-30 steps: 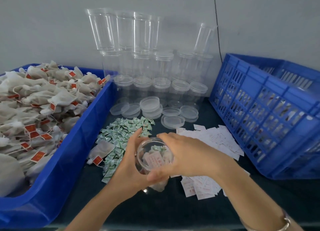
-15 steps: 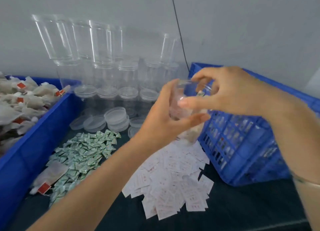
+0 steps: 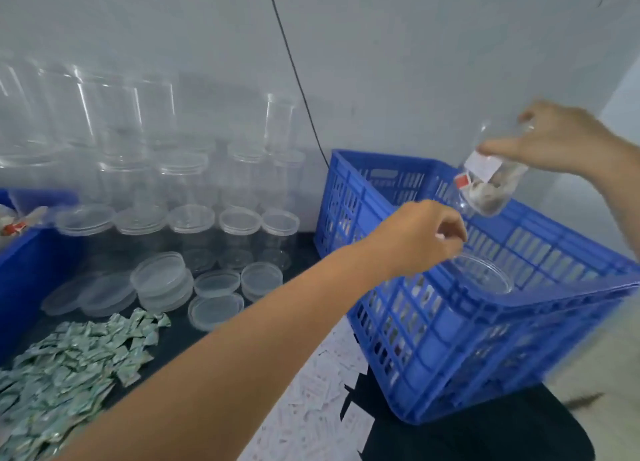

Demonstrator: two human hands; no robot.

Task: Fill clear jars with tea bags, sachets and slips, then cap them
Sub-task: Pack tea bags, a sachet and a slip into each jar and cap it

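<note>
A second ago both hands were together on the filled jar, low over the desk beside the slips. Now the hands are apart and the view has swung to the right. The right hand alone grips the jar by its upper end and holds it tilted in the air above the far side of the blue crate. The left hand has let go and reaches over the crate's near wall, fingers curled just above a clear jar inside. Whether it grips anything I cannot tell. The right hand hides the top of the carried jar, so its cap cannot be seen, but a tea bag with a red tag and a white slip show through the side. This jar looks done and bound for the crate, with the next one to be started afterwards. On the dark desk lie a heap of green sachets, loose lids and rows of empty jars stacked against the pale wall. A blue bin stands at the left edge, and a black cable runs down the wall.
</note>
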